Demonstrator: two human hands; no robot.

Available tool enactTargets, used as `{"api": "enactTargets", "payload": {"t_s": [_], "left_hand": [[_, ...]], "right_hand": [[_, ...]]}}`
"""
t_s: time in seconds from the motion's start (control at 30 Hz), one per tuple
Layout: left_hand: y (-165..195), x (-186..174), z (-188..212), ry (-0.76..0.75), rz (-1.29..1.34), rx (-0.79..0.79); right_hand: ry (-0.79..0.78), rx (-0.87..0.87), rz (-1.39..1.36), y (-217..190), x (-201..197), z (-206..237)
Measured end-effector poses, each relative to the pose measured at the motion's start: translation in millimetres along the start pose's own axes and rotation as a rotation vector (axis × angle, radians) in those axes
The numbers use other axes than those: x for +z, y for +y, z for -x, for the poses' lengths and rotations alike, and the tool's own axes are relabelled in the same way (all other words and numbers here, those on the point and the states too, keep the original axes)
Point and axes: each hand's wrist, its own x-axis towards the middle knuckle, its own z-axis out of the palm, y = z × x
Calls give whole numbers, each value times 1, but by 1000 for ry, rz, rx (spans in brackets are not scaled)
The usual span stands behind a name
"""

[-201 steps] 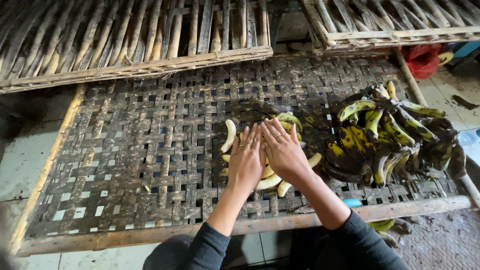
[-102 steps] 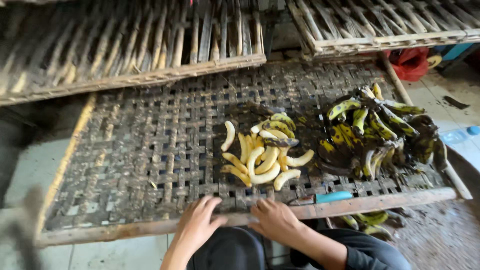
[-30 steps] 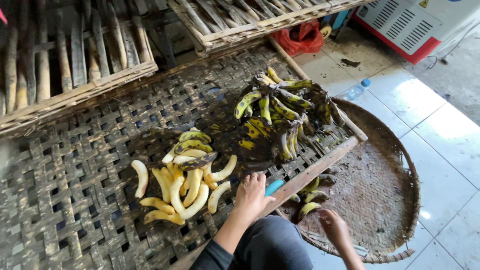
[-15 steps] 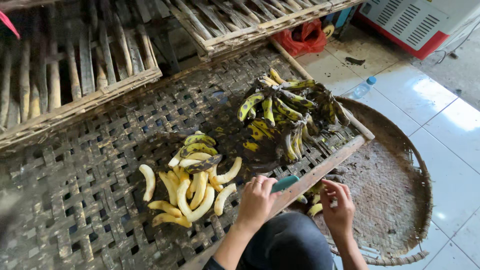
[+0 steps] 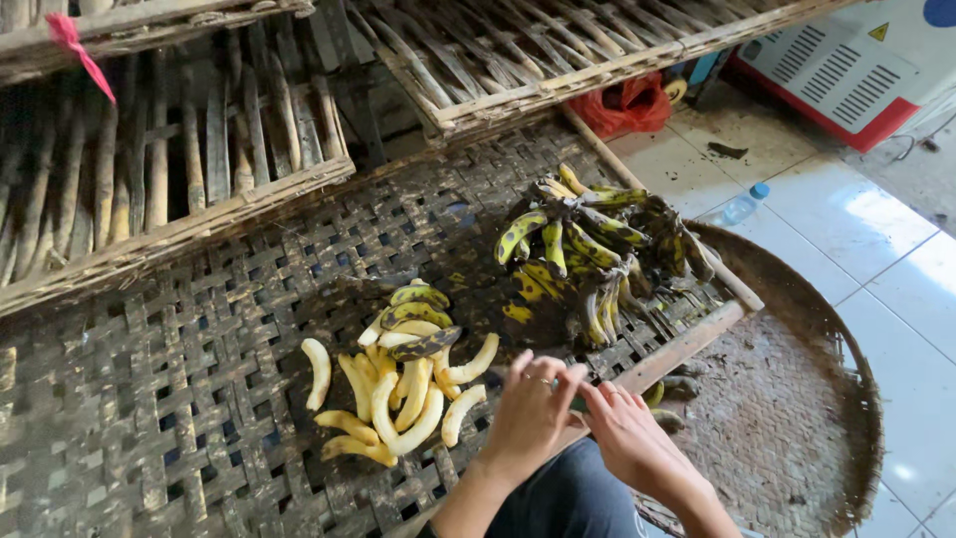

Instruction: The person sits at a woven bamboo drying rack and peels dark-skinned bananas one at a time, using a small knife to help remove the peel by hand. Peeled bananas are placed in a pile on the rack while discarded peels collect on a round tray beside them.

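The woven bamboo bench (image 5: 179, 379) fills the frame's left and middle, with the round basket tray (image 5: 797, 418) at lower right. Peeled bananas (image 5: 398, 399) lie just left of my left hand (image 5: 528, 413), the nearer hand, their long axes mostly pointing up-frame. Both hands meet at the lower middle, my right hand (image 5: 627, 433) alongside, fingers curled on a small greenish thing (image 5: 578, 403) I cannot make out.

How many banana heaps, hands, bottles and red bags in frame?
Banana heaps: 2 (peeled heap, unpeeled heap)
Hands: 2 (left hand, right hand)
Plastic bottle: 1
Red bag: 1
Total: 6
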Motion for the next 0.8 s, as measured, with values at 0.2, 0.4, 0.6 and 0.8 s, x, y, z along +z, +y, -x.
{"api": "enactTargets", "payload": {"t_s": [0.2,0.4,0.6,0.8], "left_hand": [[-83,-40,-9,141,-388,-420],[-112,-58,21,54,-439,-532],[-43,-38,34,686,986,-673],[-7,4,32,839,1820,-1183]], "right_hand": [[200,326,-1053,12,39,5],[326,377,-1447,-24,71,7],[214,437,-1374,-56,65,11],[513,129,-942,-64,44,28]]}}
